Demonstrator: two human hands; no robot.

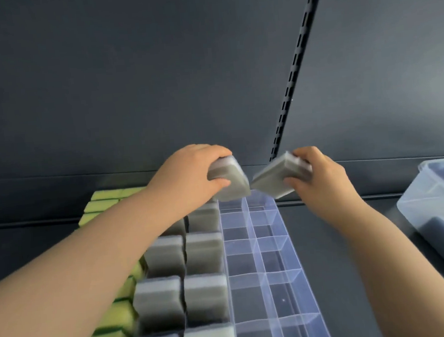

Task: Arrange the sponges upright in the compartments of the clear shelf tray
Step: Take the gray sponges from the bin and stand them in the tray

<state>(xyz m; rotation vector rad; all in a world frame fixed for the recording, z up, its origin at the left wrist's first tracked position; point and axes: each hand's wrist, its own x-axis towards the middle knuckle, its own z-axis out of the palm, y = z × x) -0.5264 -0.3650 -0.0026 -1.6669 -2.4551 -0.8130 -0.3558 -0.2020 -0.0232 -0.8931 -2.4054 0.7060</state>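
My left hand grips a grey sponge above the far end of the clear shelf tray. My right hand grips a second grey sponge, tilted, its corner almost meeting the first one. Both hang over the tray's rearmost compartments. The two right-hand columns of compartments hold nothing. Left of them, several grey sponges stand upright in two columns, and green sponges fill the columns further left, partly hidden by my left forearm.
A clear plastic bin sits on the dark shelf at the right, with something dark inside. The dark back panel with a slotted upright rises right behind the tray.
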